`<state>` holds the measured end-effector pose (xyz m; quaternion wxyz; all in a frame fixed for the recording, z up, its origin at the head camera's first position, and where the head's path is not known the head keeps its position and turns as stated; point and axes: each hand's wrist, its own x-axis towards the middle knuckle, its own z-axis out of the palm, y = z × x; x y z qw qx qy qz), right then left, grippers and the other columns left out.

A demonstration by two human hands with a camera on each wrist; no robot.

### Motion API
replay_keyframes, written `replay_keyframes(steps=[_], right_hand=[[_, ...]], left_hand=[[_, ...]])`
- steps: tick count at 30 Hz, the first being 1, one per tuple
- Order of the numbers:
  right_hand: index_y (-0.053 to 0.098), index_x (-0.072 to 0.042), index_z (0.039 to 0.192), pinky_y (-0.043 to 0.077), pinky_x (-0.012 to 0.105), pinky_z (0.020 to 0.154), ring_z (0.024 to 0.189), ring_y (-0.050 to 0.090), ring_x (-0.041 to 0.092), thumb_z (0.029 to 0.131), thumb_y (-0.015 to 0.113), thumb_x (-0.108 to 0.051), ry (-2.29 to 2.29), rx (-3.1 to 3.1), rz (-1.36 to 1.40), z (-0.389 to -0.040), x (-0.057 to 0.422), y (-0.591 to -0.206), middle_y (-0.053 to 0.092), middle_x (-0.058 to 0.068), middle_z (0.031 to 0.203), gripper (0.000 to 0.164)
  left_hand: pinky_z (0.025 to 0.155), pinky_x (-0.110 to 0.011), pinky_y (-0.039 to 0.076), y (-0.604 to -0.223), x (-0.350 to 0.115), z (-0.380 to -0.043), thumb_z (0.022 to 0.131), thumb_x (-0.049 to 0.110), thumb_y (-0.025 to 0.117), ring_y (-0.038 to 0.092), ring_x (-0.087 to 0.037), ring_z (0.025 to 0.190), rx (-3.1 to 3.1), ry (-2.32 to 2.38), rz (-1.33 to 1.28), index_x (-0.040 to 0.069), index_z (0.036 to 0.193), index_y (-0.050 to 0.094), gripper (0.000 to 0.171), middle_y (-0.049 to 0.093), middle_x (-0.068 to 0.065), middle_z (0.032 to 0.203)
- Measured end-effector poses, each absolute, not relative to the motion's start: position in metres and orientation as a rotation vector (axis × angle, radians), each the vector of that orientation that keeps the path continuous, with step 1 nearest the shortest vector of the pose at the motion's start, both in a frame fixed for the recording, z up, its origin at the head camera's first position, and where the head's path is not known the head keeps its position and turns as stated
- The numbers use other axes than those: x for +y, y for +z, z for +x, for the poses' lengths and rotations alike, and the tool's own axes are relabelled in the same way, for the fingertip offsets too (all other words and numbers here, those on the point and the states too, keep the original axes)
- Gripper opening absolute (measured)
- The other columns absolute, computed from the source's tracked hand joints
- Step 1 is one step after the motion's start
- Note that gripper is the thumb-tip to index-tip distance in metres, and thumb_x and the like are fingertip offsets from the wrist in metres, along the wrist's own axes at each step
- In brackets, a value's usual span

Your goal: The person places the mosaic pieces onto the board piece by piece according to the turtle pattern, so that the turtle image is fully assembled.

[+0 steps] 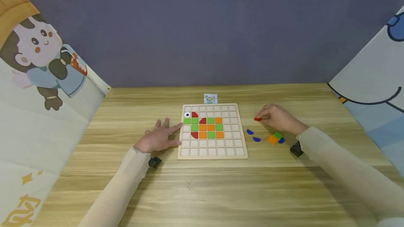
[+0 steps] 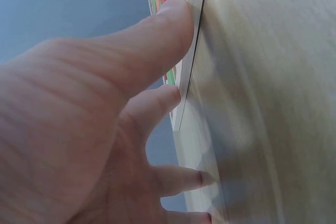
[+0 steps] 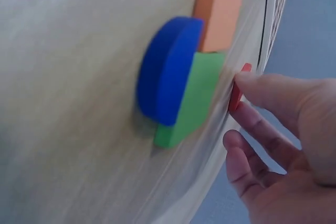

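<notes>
My right hand (image 1: 277,117) pinches a small red piece (image 3: 239,88) between thumb and fingers, to the right of the wooden grid board (image 1: 235,150). My left hand (image 1: 160,136) lies with spread fingers at the board's left edge; in the left wrist view its thumb and index fingertip touch that edge. Several coloured pieces fill cells on the board: red quarter-rounds (image 1: 194,135), green squares (image 1: 194,127), orange squares (image 1: 210,127) and a white eye piece (image 1: 187,114). The exact outline of the held piece is partly hidden by the fingers.
Right of the board lie two blue half-rounds (image 1: 250,131). Nearer the right wrist, an orange square (image 1: 272,139), a green square (image 1: 277,135) and another blue half-round (image 3: 170,72) are grouped together. A small picture card (image 1: 210,98) lies at the board's far edge.
</notes>
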<state>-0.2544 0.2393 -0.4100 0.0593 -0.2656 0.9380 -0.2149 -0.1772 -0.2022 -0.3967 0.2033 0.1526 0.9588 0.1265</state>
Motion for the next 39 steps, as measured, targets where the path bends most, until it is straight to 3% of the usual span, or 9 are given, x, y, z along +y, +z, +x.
replay_keyframes(steps=[11, 18, 26, 33, 39], right_hand=[[0.076, -0.01, 0.096, 0.049, 0.032, 0.061, 0.07, 0.055, 0.014, 0.079, 0.077, -0.011, -0.681, 2.885, -0.725, -0.253, 0.225, -0.409, 0.063, -0.003, 0.084, 0.017], [0.076, -0.014, 0.094, 0.05, 0.032, 0.064, 0.072, 0.055, 0.012, 0.08, 0.077, -0.019, -0.78, 2.849, -0.801, -0.247, 0.186, -0.398, 0.062, -0.007, 0.084, 0.014], [0.077, -0.012, 0.091, 0.048, 0.03, 0.057, 0.068, 0.053, 0.013, 0.082, 0.076, -0.015, -0.849, 2.764, -0.885, -0.248, 0.141, -0.399, 0.061, -0.005, 0.084, 0.01], [0.076, -0.01, 0.085, 0.048, 0.029, 0.062, 0.069, 0.056, 0.012, 0.082, 0.075, -0.014, -0.777, 2.79, -0.844, -0.252, 0.126, -0.406, 0.065, -0.004, 0.083, 0.005], [0.076, -0.007, 0.088, 0.051, 0.028, 0.062, 0.075, 0.059, 0.015, 0.083, 0.073, -0.009, -0.809, 2.798, -0.817, -0.252, 0.122, -0.406, 0.067, 0.001, 0.088, 0.006]], left_hand=[[0.087, -0.081, 0.014, -0.395, -0.202, -0.177, 0.09, 0.055, 0.054, -0.001, -0.053, 0.135, 2.669, 0.354, 0.416, 0.032, 0.151, 0.021, 0.073, -0.003, -0.024, 0.154], [0.088, -0.081, 0.015, -0.396, -0.203, -0.177, 0.09, 0.055, 0.053, 0.0, -0.053, 0.135, 2.677, 0.343, 0.415, 0.033, 0.151, 0.021, 0.073, -0.002, -0.024, 0.154], [0.088, -0.081, 0.014, -0.396, -0.202, -0.177, 0.089, 0.055, 0.054, -0.001, -0.052, 0.135, 2.673, 0.365, 0.412, 0.033, 0.151, 0.021, 0.073, -0.002, -0.024, 0.154], [0.088, -0.081, 0.013, -0.397, -0.201, -0.178, 0.089, 0.056, 0.054, -0.002, -0.051, 0.135, 2.666, 0.378, 0.408, 0.034, 0.151, 0.021, 0.074, -0.003, -0.022, 0.154], [0.088, -0.081, 0.012, -0.398, -0.203, -0.179, 0.088, 0.057, 0.054, -0.003, -0.051, 0.136, 2.665, 0.37, 0.396, 0.035, 0.151, 0.021, 0.074, -0.003, -0.022, 0.154]])
